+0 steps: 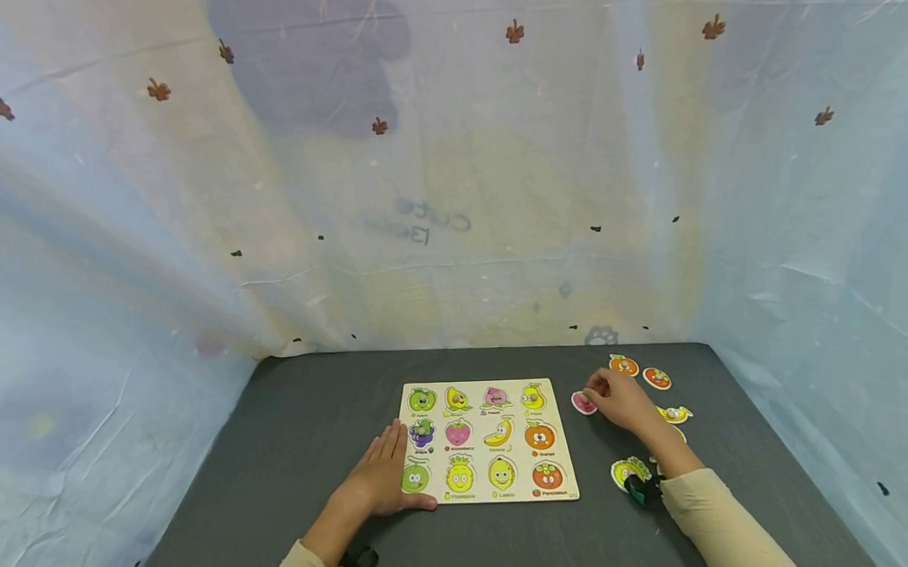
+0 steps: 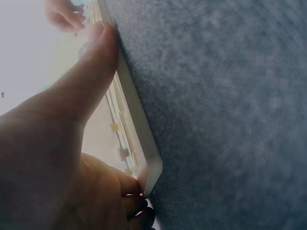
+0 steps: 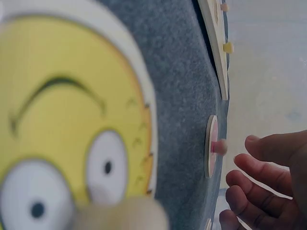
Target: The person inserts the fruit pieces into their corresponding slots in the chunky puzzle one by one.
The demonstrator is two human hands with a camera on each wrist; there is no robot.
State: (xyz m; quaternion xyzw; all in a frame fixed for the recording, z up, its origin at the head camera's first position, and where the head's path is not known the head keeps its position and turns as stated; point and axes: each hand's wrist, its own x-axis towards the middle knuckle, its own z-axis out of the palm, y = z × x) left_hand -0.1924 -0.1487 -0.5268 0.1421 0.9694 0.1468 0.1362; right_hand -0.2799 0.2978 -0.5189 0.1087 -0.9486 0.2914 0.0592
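A cream fruit puzzle board (image 1: 477,409) lies on the dark grey tabletop. My left hand (image 1: 385,474) rests at its left edge, fingers straight along that side and thumb at the near left corner. In the left wrist view, the thumb (image 2: 96,62) lies over the board's edge (image 2: 139,124). To the right of the board is a round pink puzzle piece (image 1: 583,402) with a small knob (image 3: 219,147). My right hand (image 3: 268,177) is close to that knob, its fingers loosely bent and a gap between thumb and knob. Nothing is in its grasp.
An orange piece (image 1: 624,365) and a red-orange piece (image 1: 657,378) lie beyond my right hand. A banana-like yellow piece (image 1: 676,413) and a yellow-green piece (image 1: 627,471) are near the right forearm. A patterned pale curtain (image 1: 470,300) hangs behind the table and along both sides.
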